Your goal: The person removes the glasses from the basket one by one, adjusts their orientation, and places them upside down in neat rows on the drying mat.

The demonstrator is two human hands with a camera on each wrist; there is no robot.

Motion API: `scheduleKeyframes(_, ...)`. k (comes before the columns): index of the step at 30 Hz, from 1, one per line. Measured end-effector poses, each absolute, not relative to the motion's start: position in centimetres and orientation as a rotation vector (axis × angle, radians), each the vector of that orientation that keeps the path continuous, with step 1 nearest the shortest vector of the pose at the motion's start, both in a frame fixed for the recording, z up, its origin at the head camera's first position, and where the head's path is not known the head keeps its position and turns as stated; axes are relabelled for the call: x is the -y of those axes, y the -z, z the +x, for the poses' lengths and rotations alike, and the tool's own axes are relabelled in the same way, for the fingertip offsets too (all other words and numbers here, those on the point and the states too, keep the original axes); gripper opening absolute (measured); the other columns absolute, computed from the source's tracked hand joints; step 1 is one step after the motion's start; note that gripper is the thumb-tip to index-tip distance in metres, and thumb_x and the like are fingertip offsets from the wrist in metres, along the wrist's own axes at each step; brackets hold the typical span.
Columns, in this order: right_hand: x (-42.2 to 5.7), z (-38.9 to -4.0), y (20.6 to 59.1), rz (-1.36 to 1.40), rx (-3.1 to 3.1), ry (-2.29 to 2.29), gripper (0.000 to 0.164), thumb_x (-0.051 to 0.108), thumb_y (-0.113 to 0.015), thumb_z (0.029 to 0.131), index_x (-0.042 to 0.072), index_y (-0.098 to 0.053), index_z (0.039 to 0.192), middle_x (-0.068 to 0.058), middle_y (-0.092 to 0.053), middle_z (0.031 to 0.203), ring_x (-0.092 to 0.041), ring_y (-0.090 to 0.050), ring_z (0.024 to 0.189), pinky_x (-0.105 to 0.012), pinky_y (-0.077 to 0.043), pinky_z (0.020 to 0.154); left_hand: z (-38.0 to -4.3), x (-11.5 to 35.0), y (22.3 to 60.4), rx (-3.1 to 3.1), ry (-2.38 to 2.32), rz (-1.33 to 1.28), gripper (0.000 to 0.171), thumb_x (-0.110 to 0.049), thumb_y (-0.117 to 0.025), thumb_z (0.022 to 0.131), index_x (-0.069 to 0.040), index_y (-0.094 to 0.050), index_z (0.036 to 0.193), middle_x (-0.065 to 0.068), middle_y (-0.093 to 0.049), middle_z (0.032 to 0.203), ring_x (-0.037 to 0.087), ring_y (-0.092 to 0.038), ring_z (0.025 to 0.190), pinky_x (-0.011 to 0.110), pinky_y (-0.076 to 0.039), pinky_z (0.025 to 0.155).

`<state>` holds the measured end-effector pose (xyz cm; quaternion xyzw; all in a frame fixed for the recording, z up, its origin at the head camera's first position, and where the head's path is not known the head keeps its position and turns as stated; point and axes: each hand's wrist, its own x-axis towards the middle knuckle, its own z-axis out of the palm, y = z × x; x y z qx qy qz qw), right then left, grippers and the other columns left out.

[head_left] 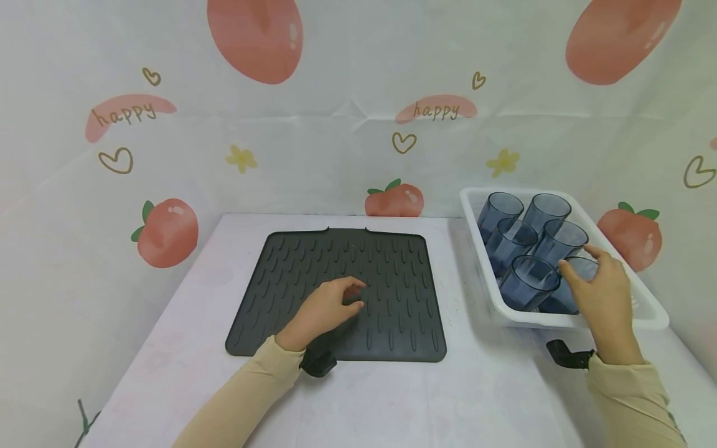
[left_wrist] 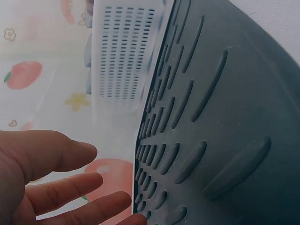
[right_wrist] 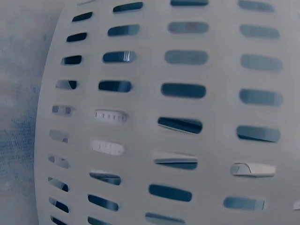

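Right hand (head_left: 607, 298) pinches transparent blue tumbler (head_left: 567, 297) near rim, thumb and fingers on opposite sides. Tumbler in near right corner of white slotted basket (head_left: 646, 309), with five other tumblers (head_left: 529, 283). Left hand (head_left: 325, 311) over black ridged mat (head_left: 392, 298), fingers loosely bent, thumb apart.

Shows slotted white basket wall (right_wrist: 146, 102) close up, across most of right wrist view. Reveals blue glassware (right_wrist: 183, 90) through many rounded slots, whitish patches through others. Includes blurred, blue-tinged surface (right_wrist: 18, 103) at left.
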<state>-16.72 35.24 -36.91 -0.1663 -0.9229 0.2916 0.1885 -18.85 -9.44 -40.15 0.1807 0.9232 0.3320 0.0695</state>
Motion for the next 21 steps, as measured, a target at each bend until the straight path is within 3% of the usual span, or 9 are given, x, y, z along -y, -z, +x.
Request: scheduleKeyframes(21, -35.46, -15.98, 36.42, -0.456, 2.731, -0.796, 0.076, 0.043, -0.051, 0.097, -0.008, -0.026, 0.148, -0.042, -0.024, 0.144, -0.057, -0.024, 0.134, -0.069, -0.023, 0.106, -18.96, 9.52, 40.23, -2.791, -0.989, 0.547, 0.037, -0.026, -0.067, 0.091, -0.015, -0.062, 0.126, 0.003, -0.067, 0.117, 0.020, -0.063, 0.108, 0.040, -0.054, 0.083)
